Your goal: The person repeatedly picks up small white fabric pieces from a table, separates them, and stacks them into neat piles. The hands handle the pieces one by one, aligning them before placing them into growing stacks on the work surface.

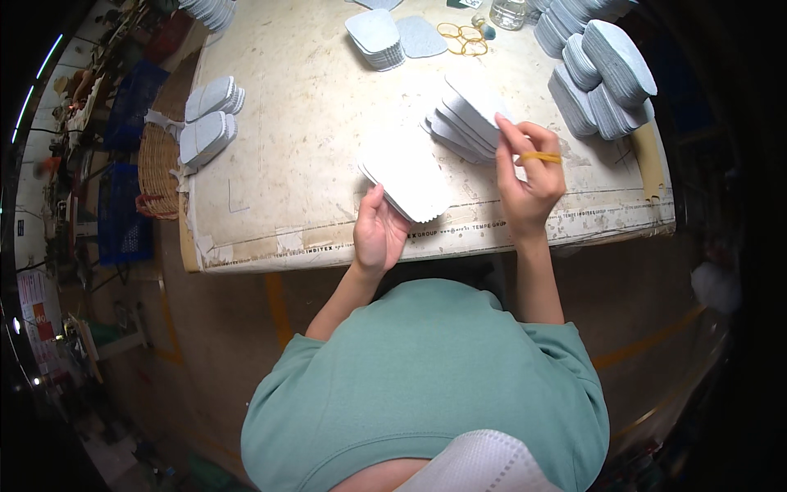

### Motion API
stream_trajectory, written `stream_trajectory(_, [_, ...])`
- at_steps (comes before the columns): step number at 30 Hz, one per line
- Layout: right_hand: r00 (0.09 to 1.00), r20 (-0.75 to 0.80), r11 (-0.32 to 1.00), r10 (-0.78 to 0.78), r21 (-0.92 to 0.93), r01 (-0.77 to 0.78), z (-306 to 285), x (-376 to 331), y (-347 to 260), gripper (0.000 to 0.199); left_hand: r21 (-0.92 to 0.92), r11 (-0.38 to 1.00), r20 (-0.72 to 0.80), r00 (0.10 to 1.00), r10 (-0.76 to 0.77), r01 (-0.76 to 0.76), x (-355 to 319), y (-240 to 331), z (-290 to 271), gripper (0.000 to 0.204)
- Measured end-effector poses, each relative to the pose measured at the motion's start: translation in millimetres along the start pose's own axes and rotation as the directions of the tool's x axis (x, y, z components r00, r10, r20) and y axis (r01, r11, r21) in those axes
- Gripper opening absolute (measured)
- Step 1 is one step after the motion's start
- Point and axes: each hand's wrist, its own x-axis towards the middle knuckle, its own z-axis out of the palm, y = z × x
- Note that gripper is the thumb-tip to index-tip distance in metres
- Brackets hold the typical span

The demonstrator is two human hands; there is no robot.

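My left hand [380, 231] is closed round the lower left edge of a stack of white, rounded pads [407, 176], its thumb on top. Over the table, my right hand [531, 176] pinches the right edge of a pale pad at the front of a fanned pile [467, 123]. The pile's sheets are spread apart, several edges showing toward the left. A yellow rubber band [539, 157] is looped round the fingers of my right hand. The two stacks lie close together but apart.
Bundled grey pads [602, 78] are heaped at the right, with smaller bundles [209, 123] at the left edge. A short stack [375, 41], loose rubber bands [464, 39] and a glass jar [508, 13] stand at the back. A wicker basket [157, 164] adjoins the worn table [279, 189].
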Motion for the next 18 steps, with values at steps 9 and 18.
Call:
stream_trajectory(9, [0.830, 0.486, 0.784, 0.273, 0.388, -0.485, -3.0, -32.5, -19.3, 0.021, 0.181, 0.981, -0.024, 0.997, 0.076, -0.070, -2.2, -3.5, -1.0, 0.049])
stream_trajectory(18, [0.997, 0.044, 0.995, -0.068, -0.070, 0.071, 7.9, -3.9, -3.8, 0.026, 0.080, 0.996, -0.042, 0.998, 0.038, -0.034, -1.8, -1.7, 0.2, 0.051])
